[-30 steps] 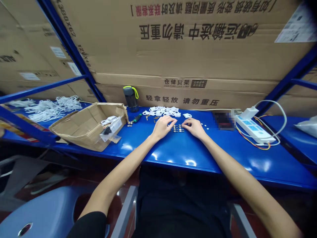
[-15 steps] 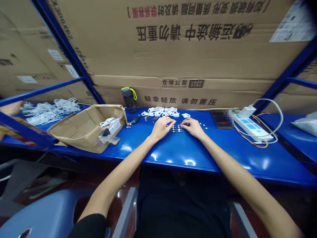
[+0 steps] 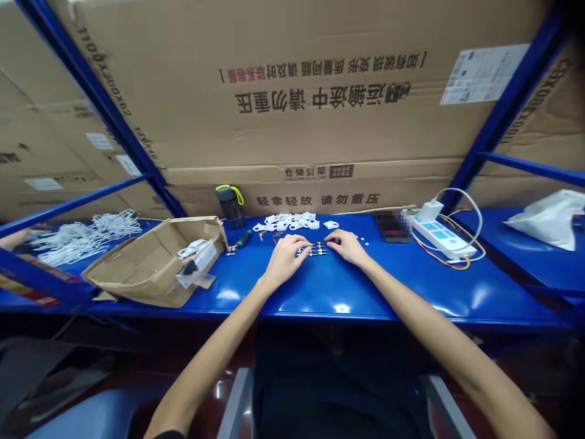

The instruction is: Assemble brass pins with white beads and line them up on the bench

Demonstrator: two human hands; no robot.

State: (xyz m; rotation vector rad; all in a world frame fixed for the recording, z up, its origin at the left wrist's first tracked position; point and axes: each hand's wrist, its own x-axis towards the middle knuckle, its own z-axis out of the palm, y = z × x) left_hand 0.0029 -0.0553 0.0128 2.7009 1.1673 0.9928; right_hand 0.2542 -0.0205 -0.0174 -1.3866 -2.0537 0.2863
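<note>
Blue tabletop (image 3: 315,289): small pinned parts (image 3: 321,251) between left fingers (image 3: 300,242) and right fingers (image 3: 335,234); curled, grasp too small to tell.

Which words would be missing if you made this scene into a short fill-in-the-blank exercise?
The small pieces in rows near the left hand rest on a tabletop coloured ____.
The power strip lies to the person's ____ of the right hand.
The open box at the person's left is made of ____.

Missing words: blue; right; cardboard.
</note>
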